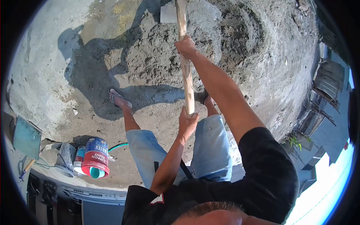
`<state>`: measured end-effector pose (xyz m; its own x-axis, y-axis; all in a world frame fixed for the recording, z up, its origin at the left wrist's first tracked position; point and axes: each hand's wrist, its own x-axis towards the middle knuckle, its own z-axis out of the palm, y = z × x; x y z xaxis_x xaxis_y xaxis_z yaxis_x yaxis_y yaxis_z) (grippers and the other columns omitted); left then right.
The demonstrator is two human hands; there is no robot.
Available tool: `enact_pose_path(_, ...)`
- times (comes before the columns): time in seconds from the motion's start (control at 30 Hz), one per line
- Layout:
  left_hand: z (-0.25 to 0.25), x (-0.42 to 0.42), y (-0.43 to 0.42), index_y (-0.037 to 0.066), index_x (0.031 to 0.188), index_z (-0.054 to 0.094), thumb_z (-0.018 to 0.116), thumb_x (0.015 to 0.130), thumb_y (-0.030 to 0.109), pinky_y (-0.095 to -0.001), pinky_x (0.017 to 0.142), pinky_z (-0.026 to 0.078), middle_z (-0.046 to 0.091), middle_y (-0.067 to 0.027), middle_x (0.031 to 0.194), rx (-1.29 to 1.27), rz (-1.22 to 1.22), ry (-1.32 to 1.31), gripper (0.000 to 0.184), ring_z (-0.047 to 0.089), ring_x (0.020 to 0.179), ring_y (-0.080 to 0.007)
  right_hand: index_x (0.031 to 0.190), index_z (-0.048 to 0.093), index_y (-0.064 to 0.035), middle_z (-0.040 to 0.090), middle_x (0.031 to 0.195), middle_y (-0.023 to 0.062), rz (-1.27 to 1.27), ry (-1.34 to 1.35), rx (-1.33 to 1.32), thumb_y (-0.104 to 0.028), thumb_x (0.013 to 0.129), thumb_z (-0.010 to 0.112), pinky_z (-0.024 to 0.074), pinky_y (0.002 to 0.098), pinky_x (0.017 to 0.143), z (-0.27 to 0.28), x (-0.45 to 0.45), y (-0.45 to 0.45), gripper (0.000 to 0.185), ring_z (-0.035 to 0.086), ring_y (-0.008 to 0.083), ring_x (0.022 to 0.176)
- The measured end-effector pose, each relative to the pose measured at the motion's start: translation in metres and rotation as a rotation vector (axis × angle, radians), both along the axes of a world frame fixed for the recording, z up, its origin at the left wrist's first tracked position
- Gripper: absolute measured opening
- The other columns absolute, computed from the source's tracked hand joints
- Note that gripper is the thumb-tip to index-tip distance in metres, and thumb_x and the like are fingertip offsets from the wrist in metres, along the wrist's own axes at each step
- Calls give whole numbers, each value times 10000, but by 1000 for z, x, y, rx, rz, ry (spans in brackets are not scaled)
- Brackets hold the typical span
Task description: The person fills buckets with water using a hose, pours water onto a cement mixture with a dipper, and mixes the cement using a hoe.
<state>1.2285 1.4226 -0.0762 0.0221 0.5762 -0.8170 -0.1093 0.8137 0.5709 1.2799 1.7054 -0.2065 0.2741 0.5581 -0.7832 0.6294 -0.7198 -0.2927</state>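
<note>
A long wooden tool handle runs up and down the middle of the view. My left hand is closed round its near end, just above my shorts. Farther up the shaft, my right hand grips it with the arm stretched forward. The handle's far end passes out of the top of the view, so the tool's head cannot be made out for certain. A pale flat piece shows beside the shaft there. Wet grey mortar mix lies in a rough heap under and around the handle.
A darker wet patch spreads at the upper right. My left foot, in a sandal, stands near the heap. At lower left are a red and blue paint bucket, a green hose and a teal board.
</note>
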Motion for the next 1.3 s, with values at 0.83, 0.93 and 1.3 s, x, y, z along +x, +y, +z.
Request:
enact_pose_path(0.83,49,-31,-5,-5,983,543,654,701,169,-419,641,503,635,-233,773,-35,-574,157,350,642,734,-387,728,520,15,541,581,90,-846,162,75,-133,732,636,445,352,408,-1,125,-122,188,541,195,461)
enact_pose_path(0.93,-8,-1,7,4,1050,520,675,698,206,-442,692,518,649,-229,822,106,-656,139,434,643,787,-385,740,511,25,522,575,77,-804,65,254,-121,743,625,445,353,405,2,173,-86,185,533,191,456)
enact_pose_path(1.3,41,-181,6,43,958,551,693,683,209,-448,665,506,649,-172,825,107,-910,381,351,639,748,-368,792,493,-15,494,607,119,-1225,309,33,-55,786,559,474,397,467,4,34,-173,77,502,238,503)
